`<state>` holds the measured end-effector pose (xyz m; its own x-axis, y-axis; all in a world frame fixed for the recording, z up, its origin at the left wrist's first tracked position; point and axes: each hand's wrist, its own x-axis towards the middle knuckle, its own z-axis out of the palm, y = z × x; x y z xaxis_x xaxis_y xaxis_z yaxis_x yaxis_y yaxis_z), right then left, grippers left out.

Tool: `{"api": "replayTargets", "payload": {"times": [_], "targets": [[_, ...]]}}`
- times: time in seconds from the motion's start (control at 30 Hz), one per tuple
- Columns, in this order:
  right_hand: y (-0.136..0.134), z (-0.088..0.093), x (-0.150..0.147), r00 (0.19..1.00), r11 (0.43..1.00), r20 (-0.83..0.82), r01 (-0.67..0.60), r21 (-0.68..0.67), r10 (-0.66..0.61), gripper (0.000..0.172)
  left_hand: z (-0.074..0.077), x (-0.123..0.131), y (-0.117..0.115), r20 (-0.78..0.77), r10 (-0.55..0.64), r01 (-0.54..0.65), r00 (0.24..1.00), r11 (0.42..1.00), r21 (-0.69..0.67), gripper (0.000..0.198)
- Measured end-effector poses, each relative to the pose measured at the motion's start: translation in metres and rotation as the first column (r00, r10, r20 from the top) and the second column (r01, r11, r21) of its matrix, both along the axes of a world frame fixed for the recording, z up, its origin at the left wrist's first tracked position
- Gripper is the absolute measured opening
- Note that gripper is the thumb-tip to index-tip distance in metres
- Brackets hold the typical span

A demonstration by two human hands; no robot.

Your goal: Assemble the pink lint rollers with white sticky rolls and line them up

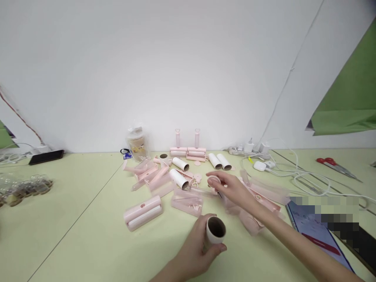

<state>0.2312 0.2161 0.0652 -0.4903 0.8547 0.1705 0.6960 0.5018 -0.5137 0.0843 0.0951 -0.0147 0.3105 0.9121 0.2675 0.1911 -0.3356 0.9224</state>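
My left hand [197, 246] is wrapped round a white paper roll [215, 231] with a brown cardboard core, its open end facing me. Farther out, my right hand [232, 187] pinches a small pink round cap [213, 180] above the table. Around it lie pink lint-roller parts: a clear pink tray [187, 202], a pink cover with a white roll [143, 212], and loose white rolls [179, 178]. Two assembled pink rollers [188, 150] stand upright by the wall.
A plastic-wrapped cup [136, 144] stands at the back. A power strip with chargers and white cables [293, 172] lies at the right, with red scissors [335, 164] and a tablet [315, 231]. A black phone [46, 156] and bagged items [26, 188] are at the left.
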Motion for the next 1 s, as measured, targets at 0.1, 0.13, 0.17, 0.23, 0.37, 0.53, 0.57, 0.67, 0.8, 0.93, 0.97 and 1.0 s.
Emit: {"api": "replayTargets", "payload": {"times": [0.1,0.13,0.17,0.23,0.37,0.53,0.57,0.67,0.8,0.93,0.97,1.0], "targets": [[-0.05,-0.008,0.013,0.964,0.971,-0.164,-0.183,0.155,0.208,0.025,-0.003,0.0,0.001,0.024,-0.014,0.013,1.0,0.999,0.035,0.047],[-0.063,-0.011,0.017,0.939,0.937,-0.148,-0.277,0.215,0.311,0.026,-0.003,0.0,0.001,0.031,-0.023,0.021,0.999,0.998,0.051,0.047],[-0.073,-0.015,0.022,0.911,0.893,-0.1,-0.363,0.265,0.4,0.031,-0.003,0.0,0.002,0.034,-0.03,0.028,0.999,0.997,0.068,0.046],[-0.085,-0.021,0.03,0.868,0.822,0.036,-0.481,0.305,0.495,0.042,-0.003,0.0,0.002,0.028,-0.041,0.038,0.999,0.995,0.09,0.045],[-0.088,-0.031,0.037,0.864,0.799,0.138,-0.501,0.333,0.485,0.05,0.0,0.001,0.003,0.02,-0.041,0.039,0.999,0.997,0.069,0.041],[-0.089,-0.042,0.03,0.885,0.767,0.134,-0.456,0.451,0.447,0.048,0.004,0.0,0.002,0.053,-0.03,0.028,0.998,0.999,0.027,0.039],[-0.09,-0.044,0.028,0.888,0.755,0.129,-0.446,0.48,0.442,0.048,0.003,0.0,0.002,0.049,-0.033,0.031,0.998,0.999,0.032,0.04],[-0.093,-0.048,0.024,0.899,0.735,0.095,-0.406,0.543,0.427,0.049,0.003,0.001,0.002,0.008,-0.035,0.035,0.999,0.998,0.057,0.039],[-0.093,-0.05,0.022,0.914,0.751,0.055,-0.363,0.552,0.402,0.048,0.008,-0.001,0.0,-0.076,0.005,0.002,0.997,0.996,0.086,0.04],[-0.09,-0.049,0.025,0.896,0.742,0.002,-0.368,0.561,0.443,0.044,0.019,-0.012,-0.001,-0.219,0.124,-0.135,0.968,0.99,-0.036,0.08],[-0.09,-0.048,0.027,0.896,0.734,-0.009,-0.357,0.577,0.443,0.044,0.02,-0.015,-0.001,-0.223,0.124,-0.155,0.967,0.98,-0.127,0.086],[-0.09,-0.048,0.03,0.899,0.72,-0.012,-0.343,0.603,0.438,0.044,0.02,-0.016,0.0,-0.182,0.106,-0.149,0.978,0.959,-0.239,0.088]]}}
